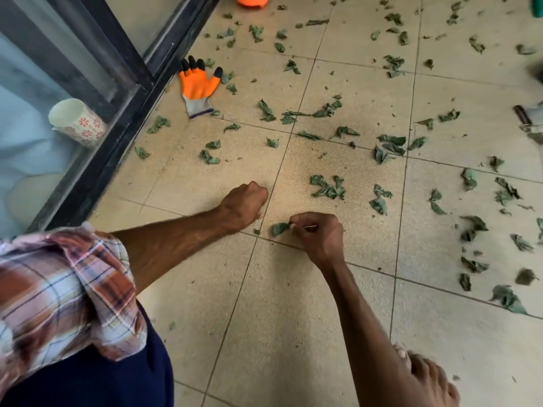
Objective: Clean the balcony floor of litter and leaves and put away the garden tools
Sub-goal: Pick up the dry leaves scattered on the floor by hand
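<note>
Center frame: your R hand (318,236) pinches a green leaf (280,228) on the floor (293,318); L hand (245,205) a closed fist nearby.

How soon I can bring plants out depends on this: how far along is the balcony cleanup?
Early. Done: the tiles nearest the person look mostly leaf-free. In hand: the right hand pinches one leaf; the left hand is fisted, contents hidden. Left: many leaves scattered farther out, plus the orange glove by the door frame.

Crumpled green leaves (328,188) scattered over floor tiles (279,318), orange garden glove (197,83) flat beside door frame (117,136)
</note>
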